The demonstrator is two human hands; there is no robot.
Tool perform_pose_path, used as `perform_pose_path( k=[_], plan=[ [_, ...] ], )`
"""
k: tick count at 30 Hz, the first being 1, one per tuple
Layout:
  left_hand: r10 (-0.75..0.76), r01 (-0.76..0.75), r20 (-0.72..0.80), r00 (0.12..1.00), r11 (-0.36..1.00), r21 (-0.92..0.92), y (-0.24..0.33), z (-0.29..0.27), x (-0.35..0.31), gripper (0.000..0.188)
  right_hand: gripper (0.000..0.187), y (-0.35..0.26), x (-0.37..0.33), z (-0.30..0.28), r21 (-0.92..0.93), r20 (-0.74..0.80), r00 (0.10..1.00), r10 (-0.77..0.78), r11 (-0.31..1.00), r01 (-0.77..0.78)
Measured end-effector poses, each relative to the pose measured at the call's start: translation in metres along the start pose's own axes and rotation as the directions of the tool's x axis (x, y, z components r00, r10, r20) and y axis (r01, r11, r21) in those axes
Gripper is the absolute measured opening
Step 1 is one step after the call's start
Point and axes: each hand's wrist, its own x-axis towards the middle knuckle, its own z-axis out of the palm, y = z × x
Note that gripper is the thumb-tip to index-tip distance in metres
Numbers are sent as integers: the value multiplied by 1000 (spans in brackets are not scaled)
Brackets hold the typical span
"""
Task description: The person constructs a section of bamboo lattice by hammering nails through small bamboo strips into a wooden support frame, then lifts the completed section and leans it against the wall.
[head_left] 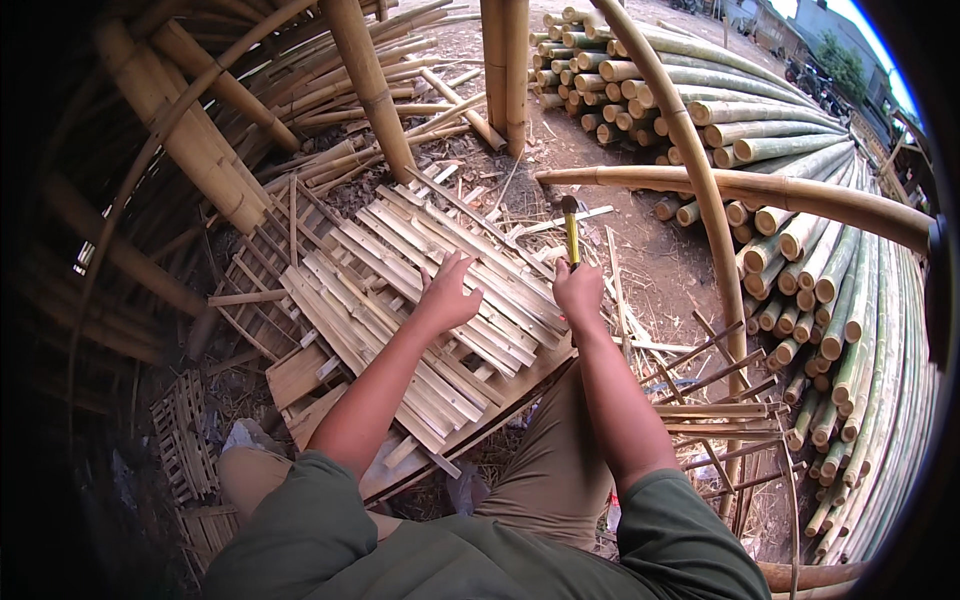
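Note:
My right hand (580, 290) is closed round the handle of a hammer (572, 232); its yellow and black shaft points away from me and its dark head is raised at the far end. My left hand (450, 294) hovers over or rests on a slatted bamboo panel (400, 345), its fingers apart and slightly bent. Whether its fingertips touch the slats I cannot tell. The panel's pale split strips lie side by side, running from upper left to lower right, across a low wooden board (470, 432) in front of my knees.
Cut bamboo poles (800, 230) are stacked high on the right. A curved bamboo pole (740, 183) crosses at the upper right. An upright bamboo post (368, 85) stands beyond the panel. Slatted frames (722, 420) lie by my right knee, and wood scraps litter the ground.

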Motion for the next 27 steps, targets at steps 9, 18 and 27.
perform_pose_path(
  k=[9,18,27],
  plan=[
    [-294,292,-164,942,956,-38,-107,-71,-186,25,42,3,4,3,13,217,966,139,989,-145],
    [-405,402,-188,895,914,-53,-142,-38,-200,47,29,9,10,-7,369,269,913,307,842,-392],
    [-460,460,-13,888,887,-31,-115,-45,-199,71,34,46,33,22,503,279,942,188,807,-310]
  ],
)
